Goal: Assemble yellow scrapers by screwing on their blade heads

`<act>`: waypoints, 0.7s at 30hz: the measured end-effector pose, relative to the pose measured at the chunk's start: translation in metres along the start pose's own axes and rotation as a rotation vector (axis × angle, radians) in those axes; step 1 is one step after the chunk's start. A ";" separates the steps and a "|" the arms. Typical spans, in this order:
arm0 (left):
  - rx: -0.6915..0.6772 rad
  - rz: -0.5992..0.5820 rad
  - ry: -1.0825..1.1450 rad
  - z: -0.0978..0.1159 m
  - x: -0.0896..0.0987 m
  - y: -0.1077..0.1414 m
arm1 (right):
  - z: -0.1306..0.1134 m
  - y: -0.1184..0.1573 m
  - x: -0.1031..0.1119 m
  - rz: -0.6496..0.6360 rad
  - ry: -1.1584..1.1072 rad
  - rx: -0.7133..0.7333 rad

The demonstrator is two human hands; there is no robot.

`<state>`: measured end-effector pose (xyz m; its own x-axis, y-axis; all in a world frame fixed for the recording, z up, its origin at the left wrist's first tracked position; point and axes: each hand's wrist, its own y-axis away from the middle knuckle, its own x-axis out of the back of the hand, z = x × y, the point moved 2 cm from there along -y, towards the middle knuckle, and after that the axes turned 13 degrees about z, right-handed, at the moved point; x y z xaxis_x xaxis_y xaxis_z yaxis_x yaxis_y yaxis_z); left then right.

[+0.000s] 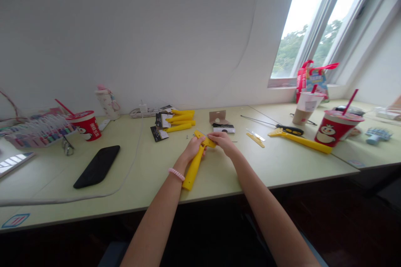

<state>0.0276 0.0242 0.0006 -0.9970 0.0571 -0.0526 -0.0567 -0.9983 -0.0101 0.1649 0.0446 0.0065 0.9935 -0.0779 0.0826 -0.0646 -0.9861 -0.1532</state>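
Note:
A yellow scraper (193, 172) lies between my hands, its handle slanting toward the table's front edge. My left hand (192, 149) is closed around it just below the wide head. With the fingers of my right hand (223, 140) I pinch the right end of that head; a thin blade edge seems to show along its top. Small screws (187, 136) rest on the table left of the head. To the right lie a loose metal blade (257, 134) and a yellow blade cover strip (255, 140).
Several yellow scraper handles (181, 121) with black cards sit behind my hands, near an opened cardboard package (217, 117). Rightward are a screwdriver (290, 129), another yellow scraper (300, 139) and drink cups (336, 127). A black phone (97, 167) and white cable (131, 162) lie left.

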 end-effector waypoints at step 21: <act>0.049 0.109 0.026 -0.007 0.004 -0.005 | 0.008 -0.002 -0.002 -0.006 0.009 0.002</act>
<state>0.0243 0.0292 -0.0062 -0.9957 -0.0520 -0.0770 0.0485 -0.9978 0.0462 0.1634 0.0476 -0.0009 0.9930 -0.0738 0.0926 -0.0589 -0.9863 -0.1543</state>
